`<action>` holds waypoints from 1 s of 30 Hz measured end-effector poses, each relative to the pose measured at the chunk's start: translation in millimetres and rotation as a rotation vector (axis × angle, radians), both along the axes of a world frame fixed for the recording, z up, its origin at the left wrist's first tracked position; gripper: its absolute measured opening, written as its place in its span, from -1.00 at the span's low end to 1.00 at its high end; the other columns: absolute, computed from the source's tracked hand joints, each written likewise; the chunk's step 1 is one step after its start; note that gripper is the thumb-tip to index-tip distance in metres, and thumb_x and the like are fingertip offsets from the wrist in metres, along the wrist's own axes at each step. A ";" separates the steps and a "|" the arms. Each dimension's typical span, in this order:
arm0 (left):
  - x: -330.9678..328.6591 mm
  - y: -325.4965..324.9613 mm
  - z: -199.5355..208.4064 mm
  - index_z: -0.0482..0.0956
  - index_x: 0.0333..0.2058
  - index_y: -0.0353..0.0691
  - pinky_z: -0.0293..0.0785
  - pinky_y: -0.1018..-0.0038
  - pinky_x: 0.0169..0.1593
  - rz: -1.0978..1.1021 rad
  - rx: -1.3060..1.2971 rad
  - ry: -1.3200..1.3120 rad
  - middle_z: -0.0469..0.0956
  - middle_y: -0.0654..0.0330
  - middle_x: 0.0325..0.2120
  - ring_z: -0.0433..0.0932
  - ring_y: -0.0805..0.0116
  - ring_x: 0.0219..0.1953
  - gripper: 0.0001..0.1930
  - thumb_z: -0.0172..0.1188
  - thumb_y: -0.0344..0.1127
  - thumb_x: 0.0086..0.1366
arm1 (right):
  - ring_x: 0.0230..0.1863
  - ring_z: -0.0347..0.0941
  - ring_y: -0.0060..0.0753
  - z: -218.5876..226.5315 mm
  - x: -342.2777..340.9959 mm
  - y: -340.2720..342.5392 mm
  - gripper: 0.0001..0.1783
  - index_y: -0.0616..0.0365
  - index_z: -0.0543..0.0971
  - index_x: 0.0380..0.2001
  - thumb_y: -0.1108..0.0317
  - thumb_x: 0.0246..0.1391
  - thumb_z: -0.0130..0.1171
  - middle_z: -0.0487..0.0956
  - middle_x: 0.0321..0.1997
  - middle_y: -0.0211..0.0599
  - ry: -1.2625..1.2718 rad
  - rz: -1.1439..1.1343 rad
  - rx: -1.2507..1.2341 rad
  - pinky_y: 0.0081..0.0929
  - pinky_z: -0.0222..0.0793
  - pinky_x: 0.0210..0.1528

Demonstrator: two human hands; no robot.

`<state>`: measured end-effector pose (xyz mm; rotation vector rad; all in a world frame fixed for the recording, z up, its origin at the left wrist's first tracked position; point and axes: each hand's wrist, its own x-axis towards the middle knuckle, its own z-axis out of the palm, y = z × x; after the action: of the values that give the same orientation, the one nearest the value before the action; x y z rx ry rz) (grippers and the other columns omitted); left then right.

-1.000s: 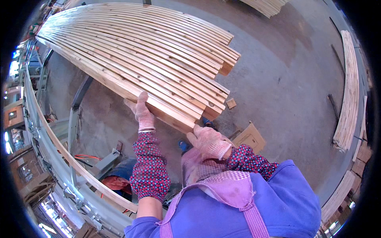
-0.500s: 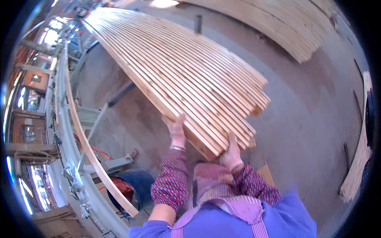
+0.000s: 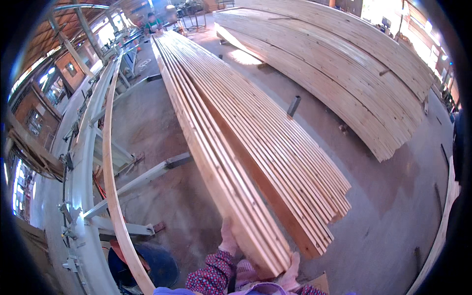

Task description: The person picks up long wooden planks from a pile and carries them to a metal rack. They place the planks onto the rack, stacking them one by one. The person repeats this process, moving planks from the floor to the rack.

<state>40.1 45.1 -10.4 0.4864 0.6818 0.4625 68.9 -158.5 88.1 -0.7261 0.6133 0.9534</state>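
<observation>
Long narrow wooden boards (image 3: 223, 167) stand on edge side by side, a few of them parted from the wider row (image 3: 275, 142) by a gap that widens toward me. My left hand (image 3: 227, 240), gloved, grips the outer left side of this smaller group near its near end. At the end's right corner my gloved right hand (image 3: 291, 273) clasps the same boards. Its fingers are partly hidden by the wood. Patterned sleeves cover both my forearms.
A co-worker (image 3: 153, 23) stands at the boards' far end. To the left run a metal frame (image 3: 91, 196) and a long curved-looking wooden strip (image 3: 114, 206), with a dark blue bin (image 3: 157, 265) below. A large board stack (image 3: 339, 73) lies right, beyond a metal post (image 3: 294, 105).
Several boards have come away from the row's left side, opening a gap. My hands hold their near end, now lower in view. The view has tilted up, showing the co-worker and more of the stack.
</observation>
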 end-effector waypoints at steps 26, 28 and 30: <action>41.7 -14.8 19.3 0.35 0.15 -0.20 0.42 0.17 0.11 0.068 -0.055 -0.214 0.48 0.03 0.01 0.47 0.04 0.01 -0.16 0.09 0.34 0.05 | -0.12 0.51 -0.03 -18.2 40.3 -36.6 -0.34 0.22 0.41 0.09 -0.13 0.15 -0.03 0.54 -0.11 0.02 -0.074 0.212 -0.039 -0.03 0.45 0.01; 44.4 -16.0 39.1 0.39 0.10 -0.19 0.45 0.21 0.07 0.087 -0.017 -0.215 0.51 0.04 -0.05 0.50 0.09 -0.04 -0.25 0.10 0.27 0.08 | -0.14 0.53 -0.03 -17.8 46.8 -46.5 -0.36 0.22 0.41 0.08 -0.10 0.16 -0.03 0.55 -0.13 0.02 -0.068 0.271 -0.001 -0.03 0.46 0.00; 11.4 27.7 -21.1 0.43 0.05 -0.15 0.50 0.29 -0.01 0.205 0.164 -0.011 0.54 0.12 -0.13 0.53 0.22 -0.12 -0.34 0.11 0.21 0.11 | -0.15 0.54 -0.04 -19.0 51.0 -53.8 -0.38 0.22 0.42 0.07 -0.08 0.17 -0.02 0.56 -0.15 0.01 -0.076 0.355 0.040 -0.02 0.47 -0.01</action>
<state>51.4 72.8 -31.5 0.5703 0.6896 0.7174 119.9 -212.3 69.1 -0.8482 0.4027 1.2550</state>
